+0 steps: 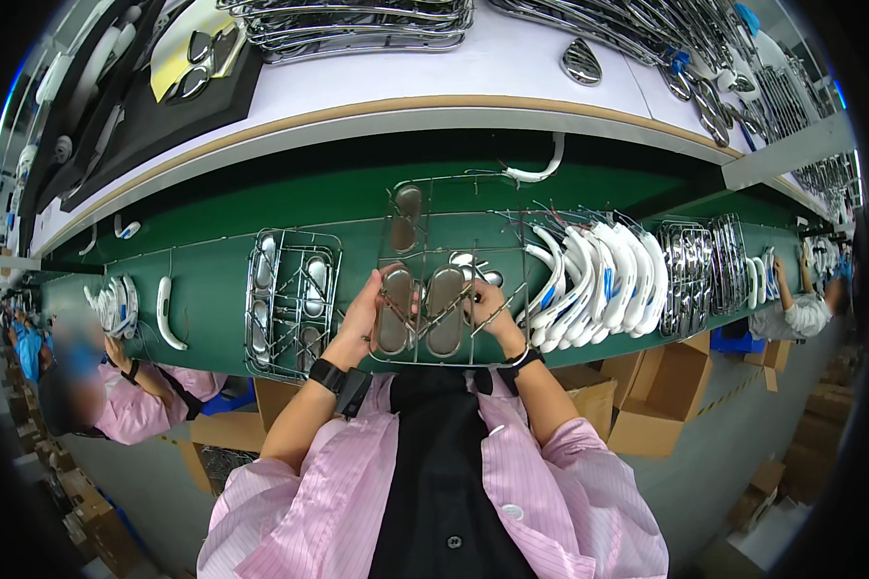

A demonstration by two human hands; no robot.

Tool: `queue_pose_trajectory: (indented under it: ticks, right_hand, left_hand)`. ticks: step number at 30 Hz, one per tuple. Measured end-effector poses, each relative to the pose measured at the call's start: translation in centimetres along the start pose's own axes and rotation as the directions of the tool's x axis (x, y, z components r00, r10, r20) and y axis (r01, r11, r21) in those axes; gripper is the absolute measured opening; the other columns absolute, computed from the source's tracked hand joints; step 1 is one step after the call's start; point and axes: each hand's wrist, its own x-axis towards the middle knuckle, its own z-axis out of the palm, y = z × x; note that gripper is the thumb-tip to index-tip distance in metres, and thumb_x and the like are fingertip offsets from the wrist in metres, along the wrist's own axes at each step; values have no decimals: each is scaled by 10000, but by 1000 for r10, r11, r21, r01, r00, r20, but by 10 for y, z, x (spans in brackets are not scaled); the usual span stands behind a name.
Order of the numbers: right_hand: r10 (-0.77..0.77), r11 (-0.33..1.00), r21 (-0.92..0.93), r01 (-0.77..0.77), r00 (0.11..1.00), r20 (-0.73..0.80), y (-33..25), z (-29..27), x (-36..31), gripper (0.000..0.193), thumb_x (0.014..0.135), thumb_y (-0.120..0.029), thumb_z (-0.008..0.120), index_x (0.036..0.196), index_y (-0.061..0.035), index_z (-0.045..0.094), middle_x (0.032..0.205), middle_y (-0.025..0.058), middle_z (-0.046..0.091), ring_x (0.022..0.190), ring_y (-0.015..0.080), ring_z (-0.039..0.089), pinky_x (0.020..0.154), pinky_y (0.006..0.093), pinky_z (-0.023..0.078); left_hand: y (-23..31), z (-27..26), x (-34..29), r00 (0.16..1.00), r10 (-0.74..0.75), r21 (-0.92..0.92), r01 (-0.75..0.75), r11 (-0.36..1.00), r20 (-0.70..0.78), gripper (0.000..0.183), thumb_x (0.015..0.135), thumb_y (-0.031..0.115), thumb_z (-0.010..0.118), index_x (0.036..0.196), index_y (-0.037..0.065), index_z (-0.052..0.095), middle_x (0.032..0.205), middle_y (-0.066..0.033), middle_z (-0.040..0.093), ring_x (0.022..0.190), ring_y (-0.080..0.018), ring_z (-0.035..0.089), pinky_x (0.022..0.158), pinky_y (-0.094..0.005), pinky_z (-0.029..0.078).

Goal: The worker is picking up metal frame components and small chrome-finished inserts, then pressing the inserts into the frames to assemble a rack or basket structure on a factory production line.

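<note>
In front of me on the green bench stands a wire rack (434,364) with oval, shiny metal-faced pieces in it. My left hand (362,311) is closed round the left edge of one oval metal piece (394,318), its thumb along the side. Beside it sits a second oval metal piece (445,314). My right hand (490,311) is at this piece's right side with fingers curled in among the wires; what they grip is hidden. A third oval piece (406,217) stands farther back in the rack. Smaller shiny parts (483,273) lie behind my right fingers.
Many white curved handles (608,280) with wires are stacked to my right, then racks of chromed parts (690,275). Another filled wire rack (293,304) stands left. A white shelf (396,87) overhangs the bench. Cardboard boxes (661,396) stand below; co-workers (130,396) sit on both sides.
</note>
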Motion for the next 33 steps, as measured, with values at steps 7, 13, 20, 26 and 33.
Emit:
queue_pose_trajectory:
  ticks: [7,13,20,26,33]
  right_hand:
    - [-294,871,-440,216,949,-115,-38,0,0,248,751,-46,575,969,-66,692,987,138,663,1022,364,566,893,459,426]
    - [151,298,899,-322,945,289,-156,-3,-11,227,918,-126,566,1117,-23,600,1057,57,655,1040,211,568,955,370,444]
    - [326,604,721,-339,931,164,-96,7,-28,171,945,-114,595,1093,-44,547,960,6,595,888,101,584,816,254,472]
    - [156,492,786,-374,926,343,-94,16,-40,507,836,-6,682,1302,-17,481,1034,50,592,793,146,626,707,299,536]
    - [-243,957,217,194,943,226,-60,14,17,192,826,62,605,971,-18,702,902,52,643,754,159,645,654,258,527]
  left_hand:
    - [5,-4,4,991,6,46,0,999,-130,515,1023,499,308,1379,142,418,1036,-135,648,858,-222,654,739,-354,556]
    - [-9,-9,11,986,-158,34,160,987,-63,545,993,569,338,1347,178,475,1004,-88,651,777,-169,642,651,-312,533]
    - [12,2,3,973,220,-130,-227,965,-64,466,1028,488,299,1309,143,436,968,-138,633,816,-222,645,673,-357,554]
    - [16,3,-6,962,250,-108,-262,959,-112,443,1040,450,301,1318,128,427,980,-140,629,821,-218,644,730,-347,549]
    - [13,-15,-14,999,-42,-18,42,999,33,495,1019,508,326,1354,163,443,1035,-123,625,833,-204,650,690,-337,551]
